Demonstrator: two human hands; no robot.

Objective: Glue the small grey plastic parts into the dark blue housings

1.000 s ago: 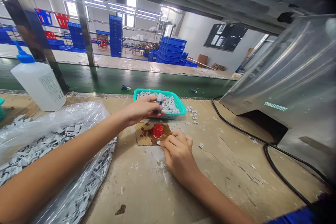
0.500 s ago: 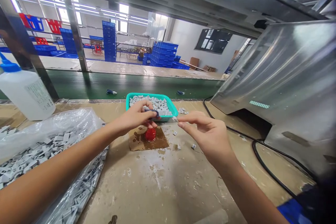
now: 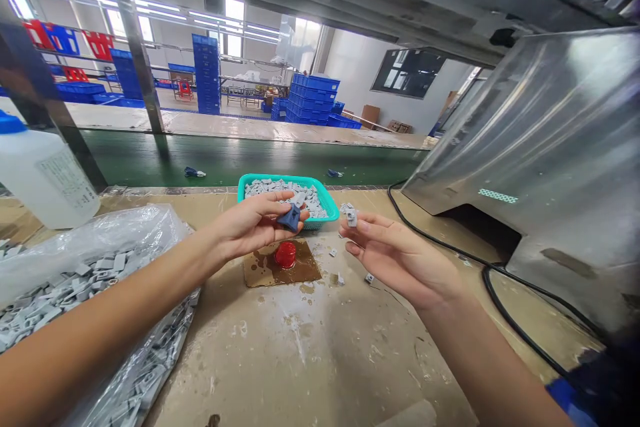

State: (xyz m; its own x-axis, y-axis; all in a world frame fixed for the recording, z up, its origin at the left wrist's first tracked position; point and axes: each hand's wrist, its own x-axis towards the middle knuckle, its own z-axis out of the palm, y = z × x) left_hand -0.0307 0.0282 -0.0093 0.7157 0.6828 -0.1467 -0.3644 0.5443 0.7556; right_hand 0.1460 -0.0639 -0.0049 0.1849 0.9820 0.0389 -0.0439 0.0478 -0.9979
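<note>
My left hand (image 3: pixel 260 220), palm partly turned up, holds a dark blue plastic part (image 3: pixel 289 217) between thumb and fingers. A light grey bit (image 3: pixel 299 199) shows at the part's upper end. My right hand (image 3: pixel 395 253) has a small grey plastic piece (image 3: pixel 351 217) at its fingertips, with the thumb lower and apart. Behind both hands stands a turquoise basket (image 3: pixel 330 207) filled with similar grey pieces. Below my left hand, a red round-topped object (image 3: pixel 285 254) sits on a wet brown board (image 3: pixel 260 273).
A clear plastic bag (image 3: pixel 150 227) of grey pieces lies at left, beside a white bottle (image 3: pixel 60 180) with a blue cap. Loose grey pieces (image 3: pixel 369 278) dot the table. Two dark blue parts (image 3: pixel 194 172) rest on the green belt (image 3: pixel 260 160). A black cable (image 3: pixel 440 237) and metal housing (image 3: pixel 540 147) stand right.
My left hand has turned palm-up, bringing the dark blue part into fuller view. The right hand has shifted slightly right, its fingers more spread. The view has tilted a little.
</note>
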